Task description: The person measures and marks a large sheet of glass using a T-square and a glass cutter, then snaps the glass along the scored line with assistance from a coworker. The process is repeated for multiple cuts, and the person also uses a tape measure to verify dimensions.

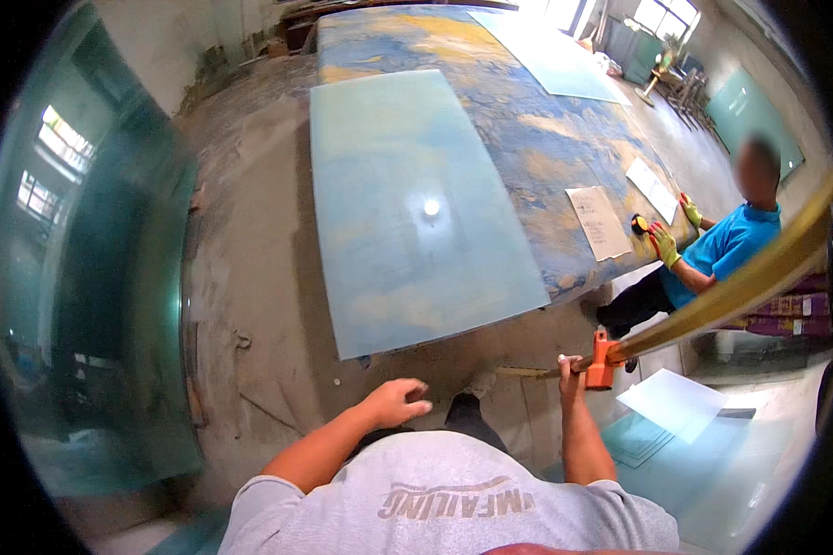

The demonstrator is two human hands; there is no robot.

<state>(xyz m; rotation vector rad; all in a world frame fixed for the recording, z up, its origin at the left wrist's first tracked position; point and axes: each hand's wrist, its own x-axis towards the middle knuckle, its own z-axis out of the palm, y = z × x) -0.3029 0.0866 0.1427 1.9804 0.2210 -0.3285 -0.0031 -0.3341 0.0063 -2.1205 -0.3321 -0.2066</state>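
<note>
Left hand: empty before your belly, fingers loosely curled, well apart from the right; it gives the bar no second support.
Right hand: closed round the bar, just beside its orange block; held by one hand, the bar could twist or dip if your grip slackens.
Bar place: off the table, in front of you and to your right.
Small panes: low by your right arm; a slipped bar could chip them.
Glass: flat on the table, near edge close to the table's; swinging the bar left could strike its corner.
Co-worker: beyond the bar in your view; a quick turn could knock them, though the gap is unclear.
Bar axis: slantwise; thin end points left past your hand, broad end runs up and right, out of view.
</note>
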